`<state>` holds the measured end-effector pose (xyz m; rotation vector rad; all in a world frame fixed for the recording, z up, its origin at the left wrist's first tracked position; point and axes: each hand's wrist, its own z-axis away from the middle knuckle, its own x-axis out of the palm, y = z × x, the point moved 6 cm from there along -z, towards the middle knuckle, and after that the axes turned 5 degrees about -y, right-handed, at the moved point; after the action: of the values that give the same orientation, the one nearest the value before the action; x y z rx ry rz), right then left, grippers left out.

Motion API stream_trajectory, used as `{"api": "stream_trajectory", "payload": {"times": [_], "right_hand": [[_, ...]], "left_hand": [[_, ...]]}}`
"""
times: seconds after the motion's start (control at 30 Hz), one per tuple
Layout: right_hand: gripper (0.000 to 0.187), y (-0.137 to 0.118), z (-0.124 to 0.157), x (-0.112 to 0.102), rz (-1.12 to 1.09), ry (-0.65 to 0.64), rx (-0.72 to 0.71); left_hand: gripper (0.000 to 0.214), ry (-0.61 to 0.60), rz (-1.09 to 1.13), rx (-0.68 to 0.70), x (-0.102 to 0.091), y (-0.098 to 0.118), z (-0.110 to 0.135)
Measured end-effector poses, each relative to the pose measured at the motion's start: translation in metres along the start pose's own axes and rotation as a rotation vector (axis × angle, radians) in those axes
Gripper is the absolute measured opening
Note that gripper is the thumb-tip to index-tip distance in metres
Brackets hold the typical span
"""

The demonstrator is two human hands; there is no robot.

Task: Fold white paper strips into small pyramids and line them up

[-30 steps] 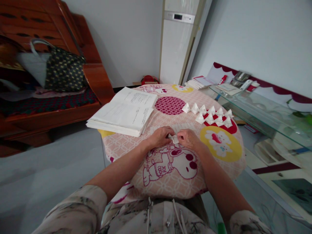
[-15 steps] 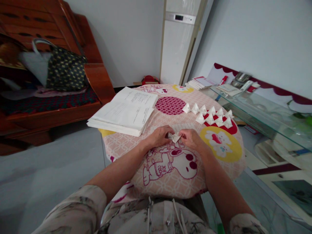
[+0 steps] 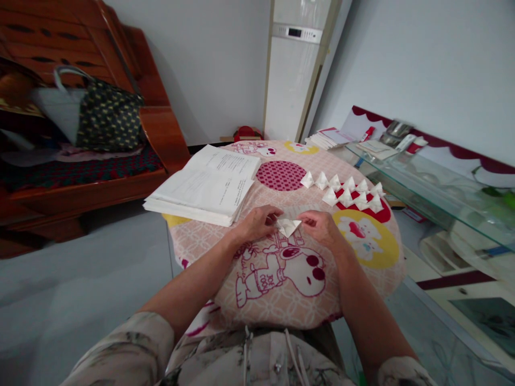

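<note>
Just beyond "JOE COOL" lettering on the tablecloth, left fingers and right fingers pinch folded paper.

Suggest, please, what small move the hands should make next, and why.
Perhaps gently press the creases of the folded paper: the left hand and right hand have fingertips at or near its opposite ends, and its surface looks uneven.

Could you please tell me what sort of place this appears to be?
Probably a living room in a home: a wooden sofa, what looks like a standing air conditioner and a cartoon-print tablecloth suggest it.
</note>
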<state>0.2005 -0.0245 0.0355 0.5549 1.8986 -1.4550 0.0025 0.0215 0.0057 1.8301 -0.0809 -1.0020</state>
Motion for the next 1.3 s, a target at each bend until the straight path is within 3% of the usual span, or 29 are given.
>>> {"api": "stream_trajectory", "payload": {"times": [0.13,0.33,0.47,0.63,0.83,0.97,1.3], "right_hand": [[0.026,0.003,0.0,0.001,-0.032,0.024,0.015],[0.02,-0.003,-0.001,0.004,0.006,-0.024,-0.106],[0.016,-0.004,-0.002,0.008,0.042,-0.031,-0.107],[0.014,0.0,-0.004,0.005,0.037,0.047,-0.06],[0.017,0.018,-0.002,-0.026,0.134,0.374,0.098],[0.019,0.029,-0.004,-0.041,0.262,0.474,0.202],[0.028,0.038,-0.055,-0.044,0.59,0.346,0.414]], "left_hand": [[0.046,0.009,-0.057,-0.03,-0.002,0.002,0.0],[0.033,0.008,-0.092,-0.048,-0.004,0.003,0.001],[0.029,0.027,-0.06,-0.039,-0.006,0.001,0.002],[0.043,0.097,0.001,-0.066,-0.012,-0.011,0.0],[0.032,0.122,-0.042,-0.097,-0.015,-0.019,-0.002],[0.026,0.135,-0.115,-0.077,-0.014,-0.019,-0.003],[0.022,0.149,-0.168,-0.079,-0.012,-0.023,-0.003]]}}
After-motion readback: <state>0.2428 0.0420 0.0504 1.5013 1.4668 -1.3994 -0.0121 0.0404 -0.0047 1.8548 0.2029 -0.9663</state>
